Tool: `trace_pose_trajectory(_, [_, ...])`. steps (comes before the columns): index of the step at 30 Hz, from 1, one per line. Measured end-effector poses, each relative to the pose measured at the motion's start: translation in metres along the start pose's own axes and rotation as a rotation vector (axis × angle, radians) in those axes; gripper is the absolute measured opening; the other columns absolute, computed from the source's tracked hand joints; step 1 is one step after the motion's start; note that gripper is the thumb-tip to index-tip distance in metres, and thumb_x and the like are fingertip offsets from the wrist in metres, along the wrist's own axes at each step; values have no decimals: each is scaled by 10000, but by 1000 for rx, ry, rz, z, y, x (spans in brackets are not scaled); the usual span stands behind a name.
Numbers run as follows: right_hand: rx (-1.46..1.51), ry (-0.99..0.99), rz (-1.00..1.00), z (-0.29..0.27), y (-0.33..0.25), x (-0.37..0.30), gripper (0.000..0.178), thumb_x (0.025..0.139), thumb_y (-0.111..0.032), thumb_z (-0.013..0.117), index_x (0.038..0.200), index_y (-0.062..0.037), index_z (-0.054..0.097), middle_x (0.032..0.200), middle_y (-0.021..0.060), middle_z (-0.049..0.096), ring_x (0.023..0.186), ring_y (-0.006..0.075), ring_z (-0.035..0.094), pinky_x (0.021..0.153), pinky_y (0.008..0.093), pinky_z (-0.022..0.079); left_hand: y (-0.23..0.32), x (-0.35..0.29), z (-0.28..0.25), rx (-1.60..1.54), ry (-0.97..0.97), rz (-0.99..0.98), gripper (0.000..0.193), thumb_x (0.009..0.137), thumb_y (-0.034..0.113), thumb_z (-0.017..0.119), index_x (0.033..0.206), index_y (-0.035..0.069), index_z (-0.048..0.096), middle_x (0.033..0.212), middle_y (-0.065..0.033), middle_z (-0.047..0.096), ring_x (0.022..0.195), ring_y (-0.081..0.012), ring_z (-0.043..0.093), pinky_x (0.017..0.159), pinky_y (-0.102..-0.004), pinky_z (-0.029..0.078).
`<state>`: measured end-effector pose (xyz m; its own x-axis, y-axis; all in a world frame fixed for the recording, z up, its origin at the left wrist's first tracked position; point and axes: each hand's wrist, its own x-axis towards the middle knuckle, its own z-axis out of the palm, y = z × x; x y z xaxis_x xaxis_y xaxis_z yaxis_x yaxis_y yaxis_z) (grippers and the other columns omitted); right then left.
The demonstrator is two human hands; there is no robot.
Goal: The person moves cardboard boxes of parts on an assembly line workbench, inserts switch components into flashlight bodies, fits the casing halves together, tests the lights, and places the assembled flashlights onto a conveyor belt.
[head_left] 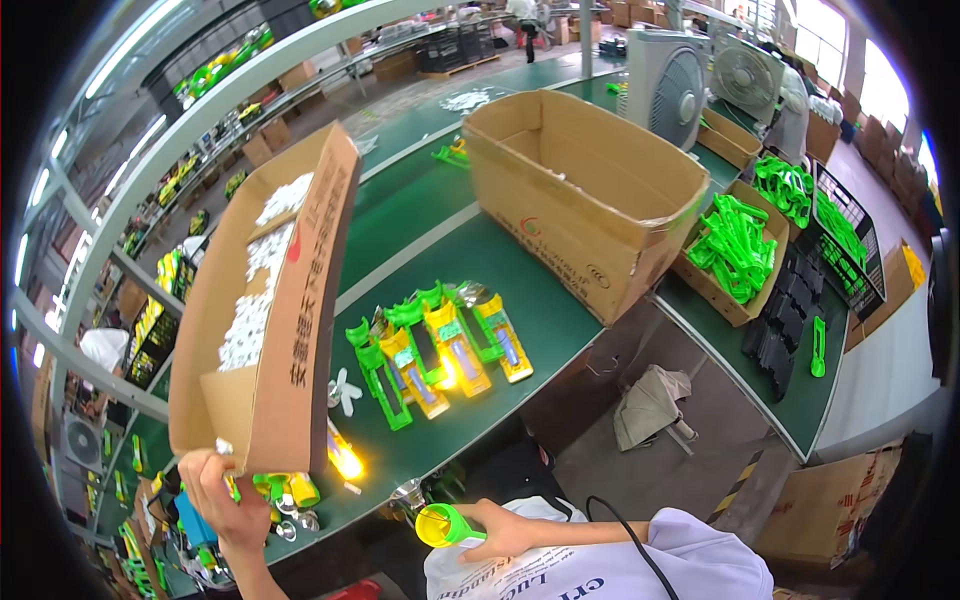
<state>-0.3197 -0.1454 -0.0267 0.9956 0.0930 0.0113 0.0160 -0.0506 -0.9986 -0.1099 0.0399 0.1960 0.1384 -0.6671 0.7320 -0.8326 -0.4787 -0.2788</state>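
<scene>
At the lower left, my left hand is closed over the near end of a long cardboard box. A small white part shows at its fingertips; whether they pinch it too I cannot tell. Inside the box lie many white plastic parts. In front of my body, my right hand grips a green flashlight housing, its round yellow opening turned left. Beside that opening is a shiny reflector. Green and yellow flashlights lie in a row on the green bench, some lit.
A big open carton stands farther back on the bench. To the right are a box of green parts, a black crate and fans. A lit flashlight and loose reflectors lie near the left hand.
</scene>
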Motion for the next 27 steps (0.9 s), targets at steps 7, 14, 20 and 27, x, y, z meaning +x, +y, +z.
trace_pose_trajectory(7, [130,122,19,-44,-8,-20,694,673,-263,775,1259,15,529,887,147,677,761,188,614,782,328,486,56,127,84,-252,182,136,417,651,-71,710,1014,19,525,942,-154,563,867,-362,554,748,-448,447])
trace_pose_trajectory(14, [146,263,-36,-80,-7,-26,587,702,-220,781,1194,12,561,879,115,668,755,159,584,773,312,476,142,257,165,-316,228,351,426,603,-47,686,981,52,516,931,-112,552,886,-306,540,766,-395,405])
trace_pose_trajectory(20, [180,348,13,-101,4,-31,576,708,-236,812,1163,21,570,895,91,661,800,145,574,806,308,473,150,287,210,-341,79,468,421,598,-22,688,962,69,496,935,-96,535,901,-274,545,784,-383,411])
trace_pose_trajectory(27, [212,356,36,-130,27,-27,597,707,-256,820,1169,29,571,948,114,665,852,154,585,841,316,468,142,305,197,-538,-266,504,259,683,112,739,863,55,562,801,-78,572,760,-255,597,673,-343,476])
